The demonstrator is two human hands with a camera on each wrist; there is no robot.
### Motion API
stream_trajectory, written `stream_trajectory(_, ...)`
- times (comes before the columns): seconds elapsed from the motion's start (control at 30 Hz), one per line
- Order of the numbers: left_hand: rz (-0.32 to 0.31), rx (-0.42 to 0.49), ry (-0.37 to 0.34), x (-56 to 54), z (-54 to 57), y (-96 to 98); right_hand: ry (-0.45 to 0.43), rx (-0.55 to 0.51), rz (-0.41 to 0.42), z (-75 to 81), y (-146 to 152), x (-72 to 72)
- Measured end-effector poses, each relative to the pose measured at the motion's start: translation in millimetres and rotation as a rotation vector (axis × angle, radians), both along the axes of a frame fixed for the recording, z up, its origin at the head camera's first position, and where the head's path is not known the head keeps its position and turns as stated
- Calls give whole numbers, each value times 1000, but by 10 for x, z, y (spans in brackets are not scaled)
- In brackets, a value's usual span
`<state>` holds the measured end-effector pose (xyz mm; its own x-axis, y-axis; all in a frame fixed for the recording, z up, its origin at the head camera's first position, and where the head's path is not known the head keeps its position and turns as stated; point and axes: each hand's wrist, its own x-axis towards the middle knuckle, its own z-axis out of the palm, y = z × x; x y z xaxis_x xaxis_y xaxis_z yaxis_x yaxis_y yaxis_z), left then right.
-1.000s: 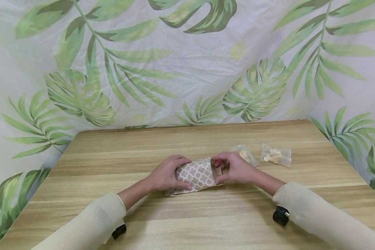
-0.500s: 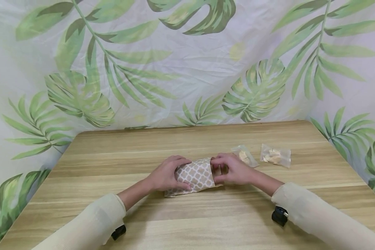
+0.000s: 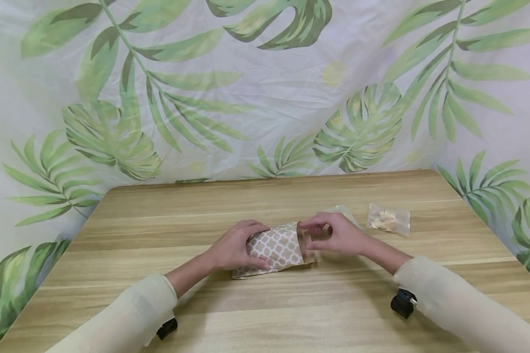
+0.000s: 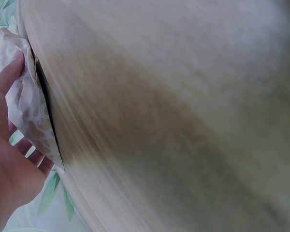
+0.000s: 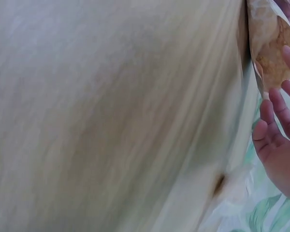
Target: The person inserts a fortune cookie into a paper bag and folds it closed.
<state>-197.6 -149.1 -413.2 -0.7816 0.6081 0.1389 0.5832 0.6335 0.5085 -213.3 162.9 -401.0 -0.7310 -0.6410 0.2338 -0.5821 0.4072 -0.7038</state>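
Paper, brown with a white lattice print: one bag [image 3: 276, 245], which we are seeing on its side near the middle of the desk [image 3: 256, 314], its open mouth facing the right hand. Whether its whole underside is touching the desk, we are not able to tell.

Left hand [image 3: 231, 247]: gripping the bag towards the end away from the mouth, the thumb lying along the near side, the other fingers [image 3: 255, 227] reaching over the far side. We are judging that this two-sided hold is steadying the light paper and helping its walls bow apart.

Right hand [image 3: 337, 235]: reaching to the mouth, its fingers bent and parted, the thumb standing apart from them. We are finding nothing pinched between them; whether a fingertip is pressing the paper edge, we are not making out. With thumb and forefinger sitting towards different edges, the hand is, in our judgement, suiting itself to the opening.

Clear packet [image 3: 388, 220], pale pieces inside: lying flat beyond the right forearm, apart from the work, perhaps for ready reach.

Second packet [image 3: 343, 211]: lying beside the first, partly hiding behind the right hand.

Cream sleeves [image 3: 459, 304], two: covering the forearms and leaving both hands bare.

Leaf-printed cloth [image 3: 274, 88]: hanging behind the desk, presumably serving as a backdrop.
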Motion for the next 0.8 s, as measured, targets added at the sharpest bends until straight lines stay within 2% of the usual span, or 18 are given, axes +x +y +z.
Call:
stream_trajectory(0.33, -5, 5, 1, 1, 3, -1, -71, 41, -57, 57, 234, -31)
stream_trajectory(0.8, 9, 3, -9, -10, -9, 4, -11, 43, -144, 145, 465, -78)
